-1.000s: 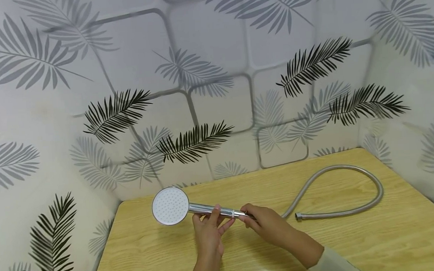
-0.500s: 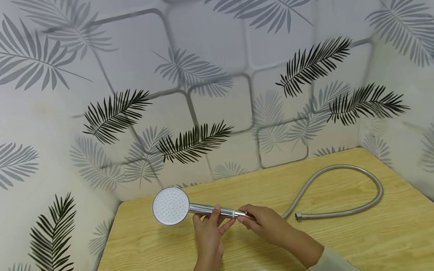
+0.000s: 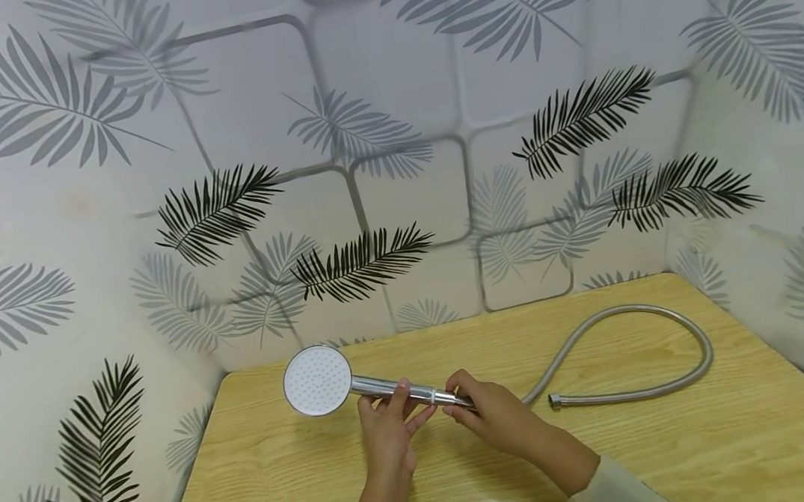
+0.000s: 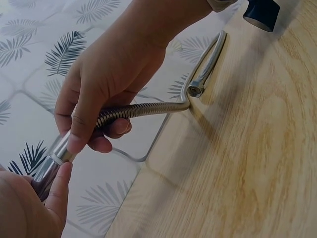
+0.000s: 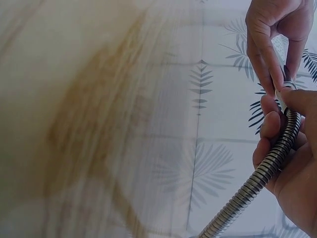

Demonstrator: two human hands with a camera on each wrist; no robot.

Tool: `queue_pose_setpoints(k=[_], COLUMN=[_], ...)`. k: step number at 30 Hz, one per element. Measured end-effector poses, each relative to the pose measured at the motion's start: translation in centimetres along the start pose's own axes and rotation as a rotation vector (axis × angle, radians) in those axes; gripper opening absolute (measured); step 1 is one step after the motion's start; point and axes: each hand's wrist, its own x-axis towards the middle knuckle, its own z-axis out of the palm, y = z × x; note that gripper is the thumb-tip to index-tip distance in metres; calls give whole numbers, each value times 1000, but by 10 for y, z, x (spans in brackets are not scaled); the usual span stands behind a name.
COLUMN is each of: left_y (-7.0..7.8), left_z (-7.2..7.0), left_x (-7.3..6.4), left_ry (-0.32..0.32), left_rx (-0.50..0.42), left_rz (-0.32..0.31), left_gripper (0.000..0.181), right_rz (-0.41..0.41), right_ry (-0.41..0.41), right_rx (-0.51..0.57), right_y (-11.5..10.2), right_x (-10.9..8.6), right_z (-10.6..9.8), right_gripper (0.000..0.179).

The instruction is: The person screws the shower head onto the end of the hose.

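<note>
A chrome hand shower, its round white spray face (image 3: 317, 380) turned toward the head camera, is held above the table. My left hand (image 3: 387, 435) grips its handle (image 3: 374, 387) near the lower end. At that end sits the metal connector (image 3: 444, 397) of a flexible shower hose (image 3: 703, 354). My right hand (image 3: 493, 415) has thumb and fingers around this connector and the start of the hose, as the left wrist view shows with the right hand (image 4: 116, 69). In the right wrist view the ribbed hose (image 5: 247, 186) runs out past the right palm.
The hose loops over the wooden table (image 3: 283, 466), its free end nut (image 3: 554, 401) lying right of my right hand. Leaf-patterned walls (image 3: 407, 206) stand behind and at both sides. A dark object (image 4: 261, 14) shows at the left wrist view's top edge.
The fingers of my right hand have shifted on the connector, the index finger a little higher, and more of the hose start shows. My left hand and the shower head stay nearly still.
</note>
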Motion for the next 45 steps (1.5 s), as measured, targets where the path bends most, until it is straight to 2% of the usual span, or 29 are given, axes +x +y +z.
queue_pose_setpoints(k=[6,14,23,30,34,38,45], left_y=[0,-1,-1,-1,-1,-1,0], left_z=[-1,-1,-1,-2,-2,-1,-1], left_x=[0,2,1,2,2,1,-2], left_ry=[-4,-22,-18,-26,-26,-27,-31], left_rx=[2,7,15,31,27,20,29], left_rz=[-2,2,-9,-13,-8,-4,3], left_gripper=[45,47,46,48,48,47,48], right_rz=[14,59,56,52,35,-15,-34], right_ry=[-20,-43,-41,8,44,77,84], right_rx=[-10,28,44,6,9,6,11], right_y=[0,-2,-2,-3,-2,-1,-2], right_x=[0,-1,-2,-3,-4,-3,-3], right_z=[-1,-2,-1,-1,0,1,0], right_gripper=[19,25,28,48,40,29,22])
